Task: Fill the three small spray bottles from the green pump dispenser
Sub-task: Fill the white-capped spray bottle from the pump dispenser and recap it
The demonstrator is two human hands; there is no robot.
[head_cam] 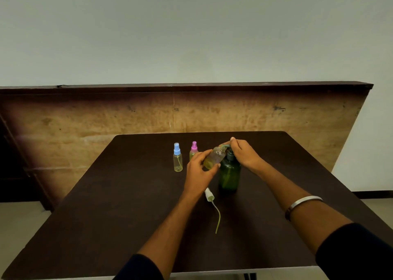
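Green pump dispenser [229,173] stands upright near the middle of the dark table [106,216], right of centre. Its dark pump head is under the right hand [244,154], whose fingers curl over the top; the thumb and forefinger reach forward onto the spout end. How hard the hand presses cannot be told.

Uncapped spray bottle [213,157], clear with a yellowish tint, is held tilted, its open neck raised up and to the right, right at the pump spout. Left hand [198,170] grips it from below and the left, thumb on the near side of the body and fingers wrapped round the far side. The bottle sits just left of the dispenser's shoulder, touching or nearly touching it; which cannot be told.

White sprayer cap [209,194] with its long pale dip tube [218,218] lies flat on the table, close in front of the left wrist and just left of the dispenser's base; the tube trails toward the near edge.

Blue-capped spray bottle [177,157] stands upright farther left, apart from both hands. Pink-capped spray bottle [193,150] stands upright between it and the left hand, its lower part hidden behind the fingers.

Silver bangle [304,203] on the right forearm; dark sleeves on both arms. Worn wooden panel [85,120] behind the table, against a pale wall
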